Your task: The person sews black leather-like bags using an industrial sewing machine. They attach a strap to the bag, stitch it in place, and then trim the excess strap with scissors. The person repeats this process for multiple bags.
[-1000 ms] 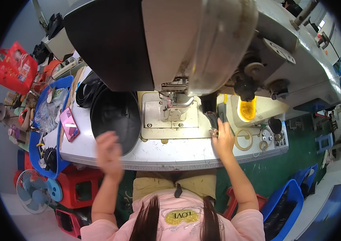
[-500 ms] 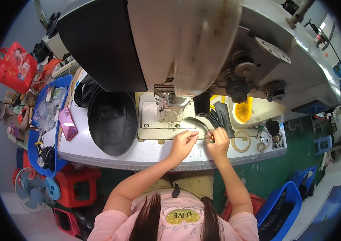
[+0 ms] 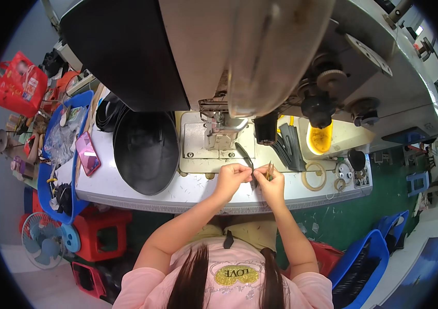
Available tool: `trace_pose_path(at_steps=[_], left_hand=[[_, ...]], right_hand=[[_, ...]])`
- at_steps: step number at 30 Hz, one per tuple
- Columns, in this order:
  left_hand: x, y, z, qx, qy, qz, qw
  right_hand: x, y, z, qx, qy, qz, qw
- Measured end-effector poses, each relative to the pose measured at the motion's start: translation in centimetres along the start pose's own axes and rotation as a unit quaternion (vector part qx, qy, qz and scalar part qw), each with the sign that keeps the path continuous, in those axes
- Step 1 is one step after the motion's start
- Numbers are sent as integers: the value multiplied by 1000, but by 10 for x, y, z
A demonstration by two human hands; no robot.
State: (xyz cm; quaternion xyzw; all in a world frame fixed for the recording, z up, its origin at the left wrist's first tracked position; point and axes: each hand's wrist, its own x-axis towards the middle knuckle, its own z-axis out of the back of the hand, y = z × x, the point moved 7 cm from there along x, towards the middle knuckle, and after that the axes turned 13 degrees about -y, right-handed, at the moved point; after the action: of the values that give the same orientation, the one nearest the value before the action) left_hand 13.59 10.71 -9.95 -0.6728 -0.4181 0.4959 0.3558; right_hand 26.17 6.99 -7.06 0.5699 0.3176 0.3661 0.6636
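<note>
A narrow black strip [image 3: 244,154] rises from between my two hands, its far end reaching toward the sewing machine's metal plate [image 3: 194,164]. My left hand [image 3: 231,181] pinches it from the left. My right hand [image 3: 272,187] is closed on its other side, fingertips meeting the left ones. A small pointed metal tool [image 3: 270,169], perhaps thread snips or tweezers, also sticks up out of the right hand. Beyond my hands is the presser foot [image 3: 222,140]. More black strips [image 3: 290,147] lie in a bundle to the right.
The sewing machine head [image 3: 275,56] overhangs the table. On the left stand a large black oval piece [image 3: 146,159], a pink phone [image 3: 87,154] and a blue bin [image 3: 77,208]. A yellow tray [image 3: 320,138] and a tape roll [image 3: 314,176] are at right.
My right hand has moved left and now meets my left hand at the strip. The strip has shifted left, away from the bundle. The pointed tool shows more clearly.
</note>
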Motion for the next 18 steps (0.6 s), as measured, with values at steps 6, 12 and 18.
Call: trace_pose_path(at_steps=[6,12,18], left_hand=[[0,2,1,-69,41,88,993],[-4,-10,-3,48,61,-15,997],[-9,-4,-7,109,30,-77,991]], right_hand=[[-4,12,-2,11,0,12,1000],[-2,11,-3,-34,38,68,996],[-11,20,0,-66,-17,175,982]])
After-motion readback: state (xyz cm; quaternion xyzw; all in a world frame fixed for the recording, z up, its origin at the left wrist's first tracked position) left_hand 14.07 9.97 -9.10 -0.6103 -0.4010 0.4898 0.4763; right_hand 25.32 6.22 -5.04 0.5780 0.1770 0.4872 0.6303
